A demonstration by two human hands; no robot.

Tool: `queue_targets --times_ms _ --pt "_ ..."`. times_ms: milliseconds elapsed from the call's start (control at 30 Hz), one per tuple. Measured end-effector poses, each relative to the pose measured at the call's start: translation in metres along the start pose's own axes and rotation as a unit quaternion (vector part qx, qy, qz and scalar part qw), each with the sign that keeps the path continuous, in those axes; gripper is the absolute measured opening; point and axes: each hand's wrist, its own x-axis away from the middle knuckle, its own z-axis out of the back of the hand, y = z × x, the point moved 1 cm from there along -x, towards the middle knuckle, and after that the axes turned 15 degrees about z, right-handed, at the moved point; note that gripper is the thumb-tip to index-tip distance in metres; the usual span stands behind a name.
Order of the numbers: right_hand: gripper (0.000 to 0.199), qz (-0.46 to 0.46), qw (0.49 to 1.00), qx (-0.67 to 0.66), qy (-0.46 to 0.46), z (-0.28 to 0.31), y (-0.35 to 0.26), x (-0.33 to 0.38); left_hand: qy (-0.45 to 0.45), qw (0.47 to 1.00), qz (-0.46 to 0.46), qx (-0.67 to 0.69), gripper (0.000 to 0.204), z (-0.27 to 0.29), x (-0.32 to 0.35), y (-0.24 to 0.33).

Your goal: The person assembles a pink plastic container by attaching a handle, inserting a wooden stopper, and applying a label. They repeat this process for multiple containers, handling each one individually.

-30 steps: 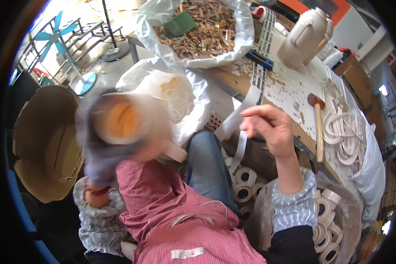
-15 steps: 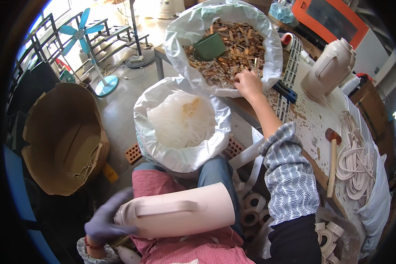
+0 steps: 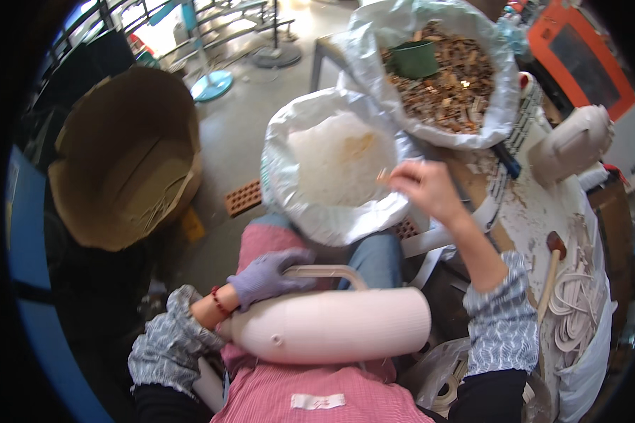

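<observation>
Across my lap lies a pale pink vacuum flask body (image 3: 339, 326) on its side, its loop handle toward the far side. My left hand (image 3: 271, 276), in a purple glove, is closed around the flask's handle near its narrower left end. My bare right hand (image 3: 427, 187) hovers over the near right rim of a white sack (image 3: 282, 204) filled with translucent whitish material. Between its fingertips it pinches a small coppery-brown piece (image 3: 382, 176), its exact kind too small to make out. Behind it stands another white sack (image 3: 501, 127) with many small brown pieces (image 3: 441, 92) and a green scoop-like container (image 3: 414, 59).
On the right, a worn table (image 3: 515, 218) carries another pink flask (image 3: 571, 144), a mallet (image 3: 552, 271) and looped pale strips (image 3: 577, 310). A large cardboard box (image 3: 127, 155) stands left, with a perforated brick (image 3: 243, 198) beside the sack and a fan base (image 3: 212, 85) beyond.
My right hand has come out of the sack of brown pieces, toward me, with a small piece. My left hand has moved onto the flask's handle; the flask has rolled, handle away. The view has shifted.
</observation>
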Motion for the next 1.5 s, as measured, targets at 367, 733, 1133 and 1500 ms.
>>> queue_targets --times_ms 367,733,1133,1500 --pt "0.025 -0.056 0.937 -0.335 -0.081 -0.116 -0.080 0.058 0.173 0.945 -0.263 -0.086 0.029 0.000 0.015 -0.010" --pt "0.031 0.268 0.958 -0.099 -0.010 -0.109 -0.081 0.052 -0.154 0.952 -0.218 0.152 0.032 0.006 -0.007 -0.021" --pt "0.027 0.230 0.972 -0.054 0.019 -0.116 -0.064 0.066 0.158 0.913 -0.315 -0.205 0.023 0.014 0.009 0.037" --pt "0.019 0.158 0.983 -0.069 -0.060 -0.112 -0.079 0.076 0.161 0.946 -0.238 -0.148 0.052 0.016 0.023 0.021"
